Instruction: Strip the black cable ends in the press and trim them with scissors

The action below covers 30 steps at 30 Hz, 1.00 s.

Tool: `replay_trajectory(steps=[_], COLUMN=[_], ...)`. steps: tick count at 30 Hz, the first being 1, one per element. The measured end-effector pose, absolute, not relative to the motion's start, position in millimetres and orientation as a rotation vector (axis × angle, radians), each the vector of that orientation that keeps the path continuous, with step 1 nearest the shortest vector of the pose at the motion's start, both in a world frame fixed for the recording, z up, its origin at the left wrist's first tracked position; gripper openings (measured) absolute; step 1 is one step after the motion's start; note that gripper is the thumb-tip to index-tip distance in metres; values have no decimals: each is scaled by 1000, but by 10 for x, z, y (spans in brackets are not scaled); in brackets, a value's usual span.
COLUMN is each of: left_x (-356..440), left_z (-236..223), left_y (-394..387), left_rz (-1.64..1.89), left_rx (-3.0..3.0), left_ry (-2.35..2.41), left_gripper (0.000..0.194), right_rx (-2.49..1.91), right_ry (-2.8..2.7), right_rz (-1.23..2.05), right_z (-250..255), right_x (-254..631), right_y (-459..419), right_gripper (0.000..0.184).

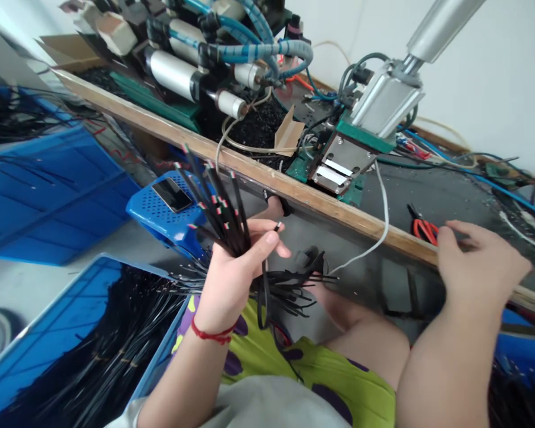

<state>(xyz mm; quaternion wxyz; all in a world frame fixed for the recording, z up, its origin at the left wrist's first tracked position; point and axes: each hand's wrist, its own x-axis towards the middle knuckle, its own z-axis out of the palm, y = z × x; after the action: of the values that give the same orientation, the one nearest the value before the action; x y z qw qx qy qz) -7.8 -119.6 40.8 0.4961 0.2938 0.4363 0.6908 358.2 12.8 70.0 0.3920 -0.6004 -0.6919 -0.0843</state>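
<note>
My left hand (236,261) is closed round a bundle of black cables (225,208), their ends upward and showing small red, green and white wire tips. One cable (263,297) loops down separately, its bare end (277,226) between my left thumb and index finger. Over the bench edge, my right hand (481,255) curls its fingers at the red-handled pliers (423,229); the handle ends vanish behind the thumb, and the other fingers are mostly hidden. More black cables (289,285) fan out below my left hand, across my lap.
A blue crate (93,267) of black cables stands at left, another blue crate (49,202) behind it. A phone (172,195) lies on a blue stool (147,208). A pneumatic machine (339,160) and air cylinders (173,74) occupy the wood-edged bench (294,193). A white cable (386,208) hangs over its edge.
</note>
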Motion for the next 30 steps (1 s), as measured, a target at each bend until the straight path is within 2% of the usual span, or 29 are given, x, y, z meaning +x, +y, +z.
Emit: replay_trajectory(steps=[1,2,6,8,9,10,12,15,18,20,26,30], left_x=[-94,-107,-120,-111,-105,-99,-82,-40,24,68,67,-15], left_z=[411,419,473,499,511,523,546,577,574,547,393,313], left_y=[-1193,-1190,-1173,-1164,-1161,-1160,-1169,-1234,-1372,-1498,-1918,-2127], left_rz=[1703,1736,1891,1957,1979,1988,1992,1984,1963,1958,1945,1825], left_rx=[690,674,629,603,593,581,552,531,550,569,971,1078], left_ry=[1054,1054,1109,1109,1099,1090,1097,1132,1162,1211,1331,1295], left_gripper=[23,25,32,34,34,34,31,31,30,24,2,5], right_rx=[-1561,-1533,-1010,-747,-613,-639,-882,-1106,-952,-779,-465,-630], right_ry=[-1628,-1605,-1805,-1762,-1726,-1764,-1587,-1295,-1153,-1057,-847,-546], right_rz=[-269,-176,355,798,1132,1524,1929,1924,1879,1879,1931,1877], right_z=[676,637,233,-101,-274,-438,-700,-886,-868,-795,-506,-328], right_x=[3392,3166,2144,1753,1621,1534,1472,1500,1452,1354,1082,1084], right_y=[-140,-447,-1742,-2210,-2362,-2455,-2477,-2217,-1867,-1718,-1719,-1627], right_gripper=[19,21,22,30,34,28,20,56,86,95,100,71])
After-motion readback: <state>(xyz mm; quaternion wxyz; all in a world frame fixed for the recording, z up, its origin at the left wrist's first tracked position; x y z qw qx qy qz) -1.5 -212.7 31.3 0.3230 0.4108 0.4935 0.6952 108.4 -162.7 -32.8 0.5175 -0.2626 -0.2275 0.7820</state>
